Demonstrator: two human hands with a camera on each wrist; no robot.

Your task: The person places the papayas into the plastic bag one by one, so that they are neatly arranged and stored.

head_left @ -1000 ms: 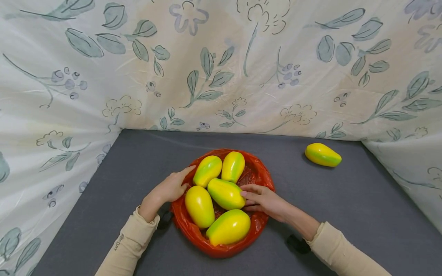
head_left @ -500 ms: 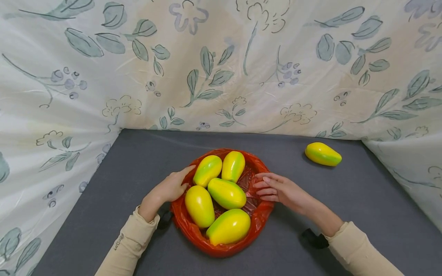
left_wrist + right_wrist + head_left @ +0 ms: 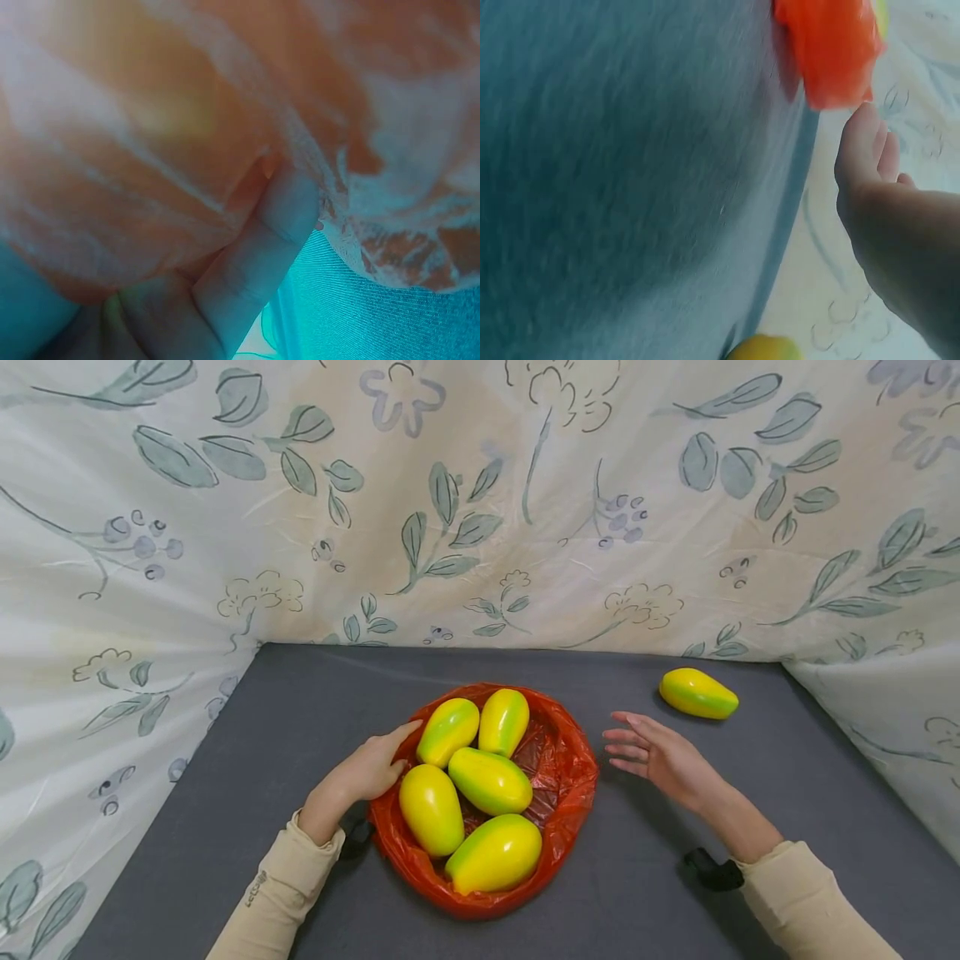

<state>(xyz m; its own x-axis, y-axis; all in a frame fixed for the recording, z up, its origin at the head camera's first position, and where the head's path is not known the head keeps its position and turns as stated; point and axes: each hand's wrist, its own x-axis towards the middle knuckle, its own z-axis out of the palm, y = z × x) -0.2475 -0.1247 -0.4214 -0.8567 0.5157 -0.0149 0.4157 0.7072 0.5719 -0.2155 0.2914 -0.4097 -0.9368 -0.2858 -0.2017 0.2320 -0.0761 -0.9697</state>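
Note:
A red plastic bag (image 3: 572, 814), its mouth spread into a round rim, holds several yellow-green mangoes (image 3: 491, 781). My left hand (image 3: 367, 768) grips its left rim. The left wrist view shows a finger (image 3: 259, 240) against the crinkled, see-through plastic (image 3: 172, 195). To the right of the bag, my right hand (image 3: 667, 760) hovers with loosely spread fingers and holds nothing. Another mango (image 3: 699, 693) lies on the table, beyond the right hand. In the right wrist view, the bag (image 3: 836, 60) is ahead of the hand (image 3: 877, 180), and a mango (image 3: 765, 349) shows at the bottom edge.
The dark grey tabletop (image 3: 330, 685) ends at a patterned cloth (image 3: 465, 527) hanging behind and at both sides. Black bands (image 3: 712, 870) are around the wrists.
My right hand has let go of the middle mango in the bag and moved right, past the rim, toward the loose mango's side. The left hand stays at the rim.

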